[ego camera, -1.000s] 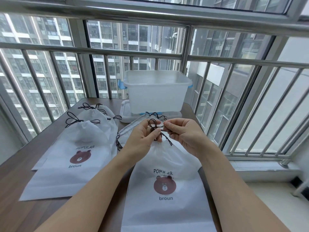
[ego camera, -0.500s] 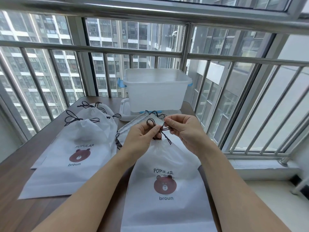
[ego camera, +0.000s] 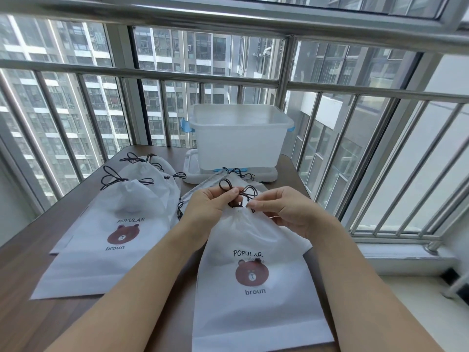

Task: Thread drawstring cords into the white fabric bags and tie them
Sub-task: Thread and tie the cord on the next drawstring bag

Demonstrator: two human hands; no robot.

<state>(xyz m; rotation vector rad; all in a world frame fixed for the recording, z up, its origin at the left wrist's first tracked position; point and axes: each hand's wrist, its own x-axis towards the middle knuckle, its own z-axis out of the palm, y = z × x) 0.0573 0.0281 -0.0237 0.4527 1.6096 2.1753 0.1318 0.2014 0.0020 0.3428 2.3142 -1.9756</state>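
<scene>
Tying step. My left hand (ego camera: 212, 207) pinches one loop of the dark drawstring cord (ego camera: 238, 191); my right hand (ego camera: 281, 212) pinches the other strand, above the gathered neck of the near white bear-print bag (ego camera: 253, 288) on the desk (ego camera: 17, 313). I should pull both evenly, keeping the neck cinched, until the bow seats snugly.

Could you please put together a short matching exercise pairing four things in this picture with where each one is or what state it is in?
Things
1. dark drawstring cord
2. clear plastic bin
3. bag pile
4. front bag

States
A. at the table's far edge
B. pinched by both hands
C. lying left, cords tied
D. nearest the person, neck gathered

Pairs: 1-B, 2-A, 3-C, 4-D
</scene>
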